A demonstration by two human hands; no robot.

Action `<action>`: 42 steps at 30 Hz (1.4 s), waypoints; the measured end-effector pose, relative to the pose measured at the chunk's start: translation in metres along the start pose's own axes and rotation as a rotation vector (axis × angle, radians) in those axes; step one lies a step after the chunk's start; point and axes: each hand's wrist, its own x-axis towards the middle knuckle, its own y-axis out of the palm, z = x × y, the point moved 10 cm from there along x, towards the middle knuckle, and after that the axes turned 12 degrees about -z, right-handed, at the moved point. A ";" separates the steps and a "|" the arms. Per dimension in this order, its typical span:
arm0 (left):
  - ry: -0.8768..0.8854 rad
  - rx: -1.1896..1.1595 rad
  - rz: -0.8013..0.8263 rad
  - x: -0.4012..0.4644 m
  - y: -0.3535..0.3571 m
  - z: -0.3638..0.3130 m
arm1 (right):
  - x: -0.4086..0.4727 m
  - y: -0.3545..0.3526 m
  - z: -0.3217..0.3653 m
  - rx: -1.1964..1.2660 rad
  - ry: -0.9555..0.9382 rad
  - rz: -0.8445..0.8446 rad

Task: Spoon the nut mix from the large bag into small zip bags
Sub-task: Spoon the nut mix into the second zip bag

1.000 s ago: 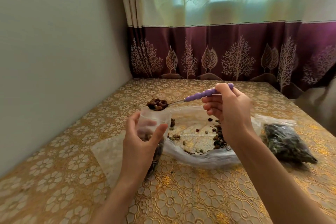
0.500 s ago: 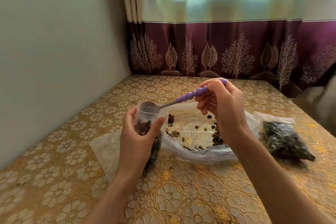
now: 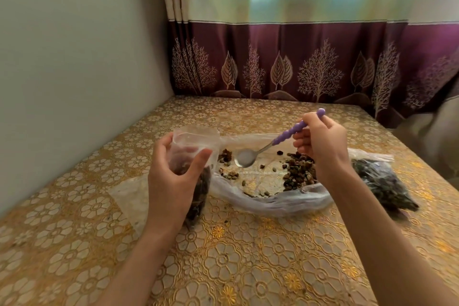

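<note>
Two hands are busy in the middle of the frame. The left hand (image 3: 173, 181) holds a small zip bag (image 3: 195, 146) upright with nuts inside. The right hand (image 3: 323, 146) pinches a purple spoon (image 3: 278, 140), empty, over the big bag (image 3: 273, 196) of nut mix (image 3: 299, 174) on the bench (image 3: 248, 256).

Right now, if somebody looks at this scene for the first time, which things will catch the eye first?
Probably the purple-handled spoon, held by the right hand, its empty bowl over the large bag of nut mix at the centre. Next, the small zip bag, partly filled, which the left hand holds upright just left of it. A filled bag lies at the right.
</note>
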 end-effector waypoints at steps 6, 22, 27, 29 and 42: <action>0.011 0.000 0.003 -0.001 0.002 -0.004 | 0.010 -0.012 -0.002 -0.271 -0.161 -0.008; -0.011 0.005 0.038 -0.005 0.007 -0.003 | -0.004 0.012 -0.030 -0.247 0.045 0.116; -0.001 0.004 0.045 -0.005 0.008 -0.005 | -0.012 0.023 -0.041 -0.205 0.114 0.135; -0.005 -0.004 0.046 -0.005 0.008 -0.004 | -0.014 0.026 -0.045 -0.212 0.136 0.139; 0.010 0.050 0.073 -0.005 0.012 0.000 | 0.005 -0.008 -0.044 -0.153 0.214 -0.042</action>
